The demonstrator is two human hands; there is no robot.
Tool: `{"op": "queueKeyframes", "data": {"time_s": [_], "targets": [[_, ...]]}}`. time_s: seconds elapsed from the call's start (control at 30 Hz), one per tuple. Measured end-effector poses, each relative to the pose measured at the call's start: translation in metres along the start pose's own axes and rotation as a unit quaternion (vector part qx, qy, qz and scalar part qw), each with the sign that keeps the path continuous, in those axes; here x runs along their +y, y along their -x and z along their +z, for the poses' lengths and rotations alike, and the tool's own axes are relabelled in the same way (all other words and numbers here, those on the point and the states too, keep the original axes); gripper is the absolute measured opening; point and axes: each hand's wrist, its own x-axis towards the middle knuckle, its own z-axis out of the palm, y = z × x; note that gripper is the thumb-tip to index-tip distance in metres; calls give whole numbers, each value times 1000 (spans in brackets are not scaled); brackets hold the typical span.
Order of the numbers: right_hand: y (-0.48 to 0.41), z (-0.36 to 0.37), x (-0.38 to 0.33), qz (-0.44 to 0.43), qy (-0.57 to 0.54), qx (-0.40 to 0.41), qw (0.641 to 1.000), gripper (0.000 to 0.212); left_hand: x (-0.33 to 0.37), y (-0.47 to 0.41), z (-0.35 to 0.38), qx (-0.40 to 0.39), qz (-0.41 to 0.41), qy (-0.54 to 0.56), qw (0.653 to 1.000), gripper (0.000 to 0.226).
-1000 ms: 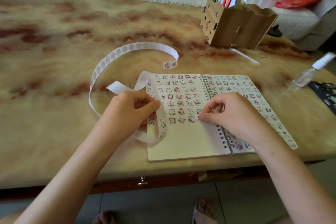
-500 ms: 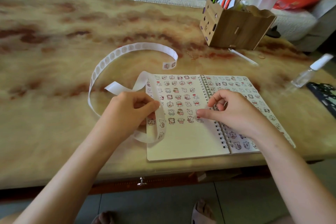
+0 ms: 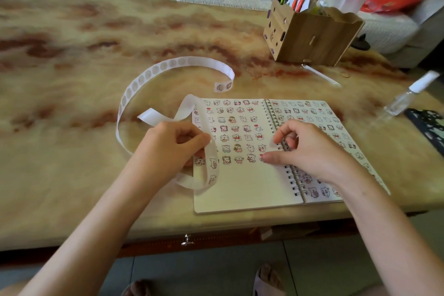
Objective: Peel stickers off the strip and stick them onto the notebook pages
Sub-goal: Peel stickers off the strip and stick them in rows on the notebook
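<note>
An open spiral notebook (image 3: 242, 190) lies near the table's front edge, both pages covered in rows of small cartoon stickers. A long white sticker strip (image 3: 153, 72) curls across the table to its left and loops back over the left page. My left hand (image 3: 173, 146) pinches the strip at the page's left edge. My right hand (image 3: 310, 149) rests over the spiral binding, thumb tip pressing a sticker (image 3: 262, 159) at the end of the lowest row on the left page, the other fingers curled.
A wooden pen holder (image 3: 310, 38) full of pens stands at the back right, with a white pen (image 3: 320, 74) lying in front of it. A small clear spray bottle (image 3: 408, 96) and a dark patterned object (image 3: 430, 125) lie at the right edge.
My right hand has lifted its curled fingers from the page and shifted slightly right; now only the thumb touches the last sticker. The left hand keeps its hold on the strip.
</note>
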Motion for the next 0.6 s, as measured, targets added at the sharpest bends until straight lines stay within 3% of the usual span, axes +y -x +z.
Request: {"op": "queueKeyframes", "data": {"time_s": [0.17, 0.3, 0.4, 0.6], "targets": [[-3, -4, 2, 0, -2, -10, 1000, 20, 1, 0, 0, -1, -2, -1, 1000, 15], [-1, 4, 1, -5, -10, 32, 999, 34, 2, 1, 1, -2, -6, 10, 1000, 15], [-3, 4, 3, -12, 7, 32, 999, 21, 3, 1, 1, -1, -7, 12, 1000, 16], [-5, -9, 3, -3, -82, 41, 996, 16, 5, 2, 1, 8, -5, 14, 1000, 17]]}}
